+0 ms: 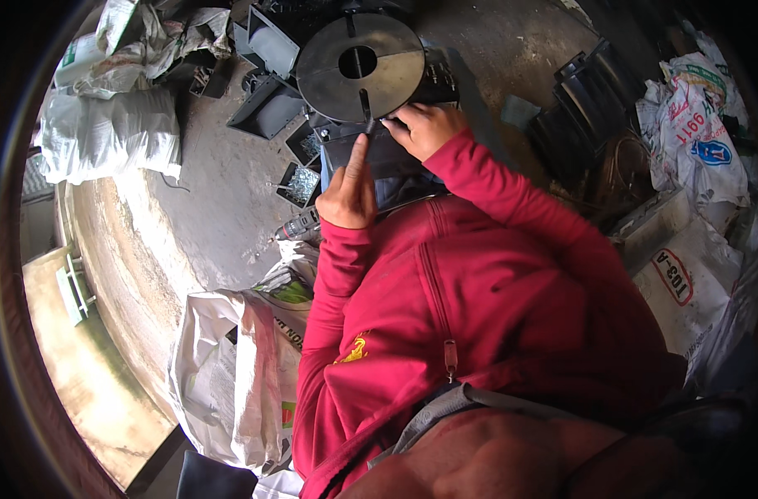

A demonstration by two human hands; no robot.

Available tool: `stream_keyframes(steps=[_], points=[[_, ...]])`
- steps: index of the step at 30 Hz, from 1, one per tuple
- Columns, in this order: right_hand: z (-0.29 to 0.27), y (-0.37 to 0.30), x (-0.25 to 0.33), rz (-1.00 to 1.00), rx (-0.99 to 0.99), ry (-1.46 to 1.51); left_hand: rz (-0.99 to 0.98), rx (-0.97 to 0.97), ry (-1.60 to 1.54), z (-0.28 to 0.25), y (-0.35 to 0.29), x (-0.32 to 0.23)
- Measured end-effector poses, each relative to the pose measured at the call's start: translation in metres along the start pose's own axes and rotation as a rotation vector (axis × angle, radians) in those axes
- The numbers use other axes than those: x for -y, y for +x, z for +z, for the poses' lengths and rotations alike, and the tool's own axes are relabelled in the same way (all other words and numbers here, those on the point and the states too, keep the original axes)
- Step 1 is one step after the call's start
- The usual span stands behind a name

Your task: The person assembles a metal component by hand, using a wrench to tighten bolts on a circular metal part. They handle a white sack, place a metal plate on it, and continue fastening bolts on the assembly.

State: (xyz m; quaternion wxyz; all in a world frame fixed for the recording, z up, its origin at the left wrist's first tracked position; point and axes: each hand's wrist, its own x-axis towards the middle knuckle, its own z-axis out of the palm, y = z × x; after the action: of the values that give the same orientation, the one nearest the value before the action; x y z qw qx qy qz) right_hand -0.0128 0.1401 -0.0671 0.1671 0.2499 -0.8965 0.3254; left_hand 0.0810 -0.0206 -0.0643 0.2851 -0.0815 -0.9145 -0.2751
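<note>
A round dark metal disc [397,68] with a centre hole and slots lies flat in front of me. My left hand [350,195] is at its near edge. The index finger stretches up to a small dark cylindrical piece [370,126] below the near slot, while the other fingers curl in. My right hand [429,129] is at the disc's near right rim, thumb and fingers drawn together. A small shiny bit shows at those fingertips, too small to name. The underside of the disc is hidden.
Grey bins [266,108] stand left of the disc, and a small box of metal fasteners [299,184] sits nearer. A power drill [298,225] lies by my left forearm. White sacks [221,366] are at both sides. Dark curved parts [599,91] lie at the right.
</note>
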Motion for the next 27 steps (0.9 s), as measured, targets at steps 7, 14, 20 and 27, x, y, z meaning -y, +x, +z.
stream_keyframes(steps=[7, 14, 20, 27], points=[[0.005, 0.001, -0.001, 0.003, -0.007, 0.028, 0.009, 0.061, 0.109, 0.008, -0.001, 0.005], [0.003, 0.000, -0.004, -0.016, 0.033, 0.021, -0.027, 0.095, 0.138, 0.005, -0.003, 0.006], [-0.093, -0.005, -0.032, 0.013, 0.028, 0.217, -0.142, -0.052, -0.095, -0.014, -0.007, 0.002], [-0.091, 0.064, -0.067, 0.108, 0.845, -0.321, -0.190, -0.020, -0.170, -0.016, 0.002, -0.011]])
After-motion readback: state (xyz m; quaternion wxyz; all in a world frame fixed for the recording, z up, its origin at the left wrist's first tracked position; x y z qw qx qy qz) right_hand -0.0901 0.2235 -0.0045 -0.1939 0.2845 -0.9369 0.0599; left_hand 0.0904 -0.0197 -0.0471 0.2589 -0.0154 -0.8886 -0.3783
